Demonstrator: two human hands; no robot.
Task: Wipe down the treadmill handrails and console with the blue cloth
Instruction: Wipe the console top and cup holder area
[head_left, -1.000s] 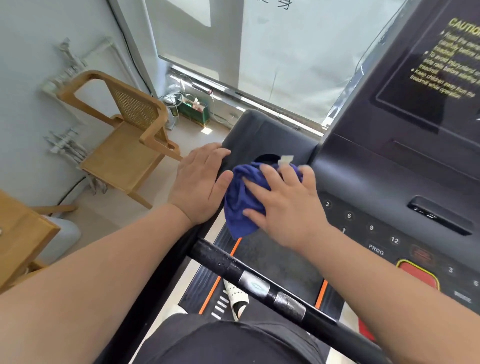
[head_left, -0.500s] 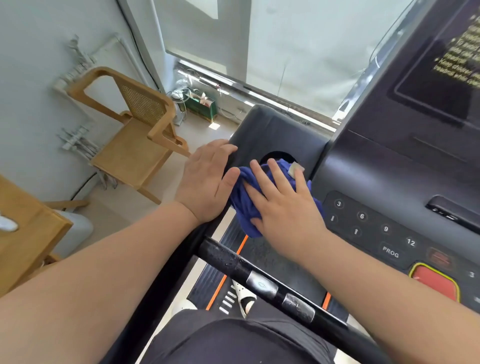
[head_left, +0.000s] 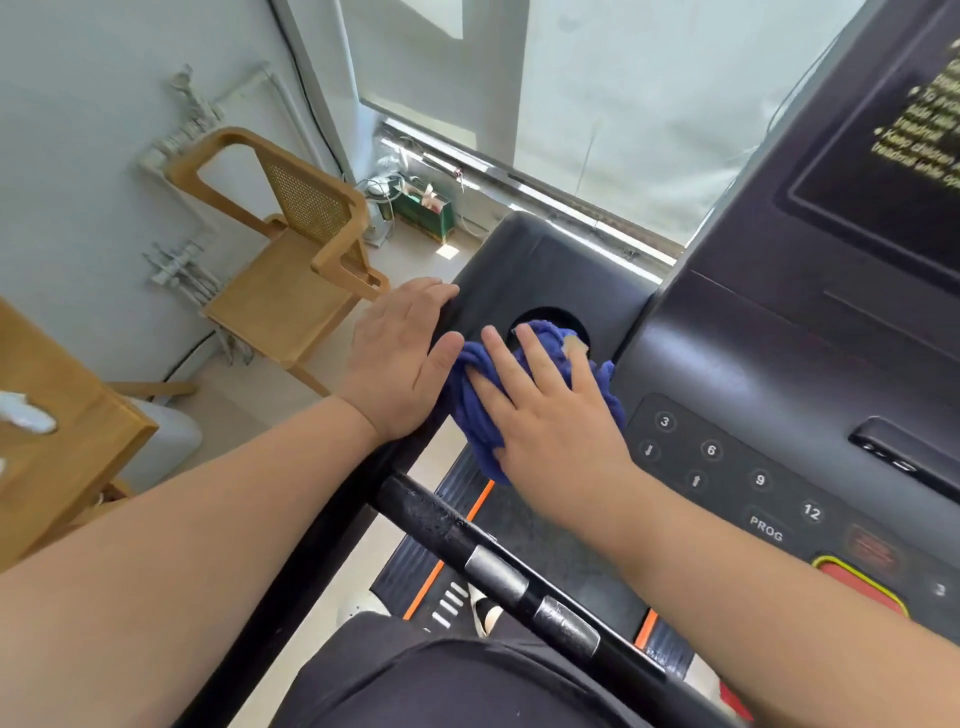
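Indoors, dark console (head_left: 748, 364), wooden chair (head_left: 283, 306), window (head_left: 623, 93)

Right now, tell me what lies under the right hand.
The bunched blue cloth, pressed by the right hand onto the console at the round recess. The surface beneath is hidden.

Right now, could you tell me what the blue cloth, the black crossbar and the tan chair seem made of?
Blue cloth: soft, matte, likely microfibre; bunches in plush folds.
Black crossbar: seemingly glossy painted metal, with silver sensor plates.
Tan chair: light wood, woven cane back.

console (head_left: 753, 358) buttons read 3, 6, 9, 12, prog.
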